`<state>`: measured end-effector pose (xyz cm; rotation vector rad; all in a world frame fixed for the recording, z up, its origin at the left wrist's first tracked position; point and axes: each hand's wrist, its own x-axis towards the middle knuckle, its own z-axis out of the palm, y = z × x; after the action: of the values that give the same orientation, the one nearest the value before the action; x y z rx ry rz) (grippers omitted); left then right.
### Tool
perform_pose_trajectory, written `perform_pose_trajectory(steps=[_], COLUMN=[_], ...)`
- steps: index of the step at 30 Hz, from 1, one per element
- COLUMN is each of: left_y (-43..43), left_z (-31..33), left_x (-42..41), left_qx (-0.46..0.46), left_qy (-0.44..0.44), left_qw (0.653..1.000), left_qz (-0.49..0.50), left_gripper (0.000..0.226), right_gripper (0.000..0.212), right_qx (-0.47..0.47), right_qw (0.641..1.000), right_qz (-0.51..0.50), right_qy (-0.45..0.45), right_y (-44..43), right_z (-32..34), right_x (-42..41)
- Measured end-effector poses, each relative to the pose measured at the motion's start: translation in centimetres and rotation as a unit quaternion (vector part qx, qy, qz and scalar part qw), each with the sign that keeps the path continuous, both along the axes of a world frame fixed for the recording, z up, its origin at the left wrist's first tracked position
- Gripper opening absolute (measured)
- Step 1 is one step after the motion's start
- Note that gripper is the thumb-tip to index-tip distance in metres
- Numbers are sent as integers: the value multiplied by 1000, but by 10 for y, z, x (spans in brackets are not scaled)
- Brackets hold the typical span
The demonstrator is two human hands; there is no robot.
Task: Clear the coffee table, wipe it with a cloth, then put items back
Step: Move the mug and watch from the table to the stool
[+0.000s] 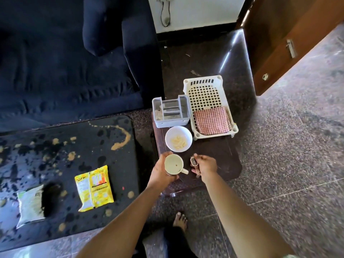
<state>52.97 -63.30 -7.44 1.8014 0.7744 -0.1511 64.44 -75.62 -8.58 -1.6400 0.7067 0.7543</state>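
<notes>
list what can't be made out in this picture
Head view only:
mug: its outside, wrapped by the left hand.
watch: dial too small; strap partly behind the right hand.
white packet: right end under a dark blur, print unreadable.
bowl: pale pieces too small to name.
coffee table: left end cut off by the frame edge.

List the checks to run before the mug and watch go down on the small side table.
1. Left hand grips mug: ok.
2. Right hand holds watch: ok.
3. Bare spot on side table near bowl: ok.
4. Mug empty: cannot tell.
5. Cloth ready in basket: ok.
6. Coffee table cleared: not ok, yellow packet and white packet lie on it.
</notes>
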Motion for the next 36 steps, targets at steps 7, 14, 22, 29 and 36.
perform_pose_trajectory(steps=[7,14,22,29,36], left_y=[0,8,-3,-4,6], left_z=[-5,3,1,-3,0], left_x=[1,4,-1,-5,-1], left_qx=[10,-2,30,51,42], left_qy=[-14,25,-11,-19,21], left_qw=[1000,998,999,998,999], left_qz=[-8,-49,-9,26,-26], left_gripper=[80,79,95,70,77], right_gripper=[18,23,31,47,31], right_qx=[-46,-99,-161,-223,-215], right_qw=[995,982,933,831,868], right_qz=[78,107,168,444,369], right_qy=[-44,-122,-276,-248,-252], right_y=[2,-7,-37,-28,-18], right_z=[-11,-8,-6,-3,-7], right_x=[3,-5,-10,-1,-4])
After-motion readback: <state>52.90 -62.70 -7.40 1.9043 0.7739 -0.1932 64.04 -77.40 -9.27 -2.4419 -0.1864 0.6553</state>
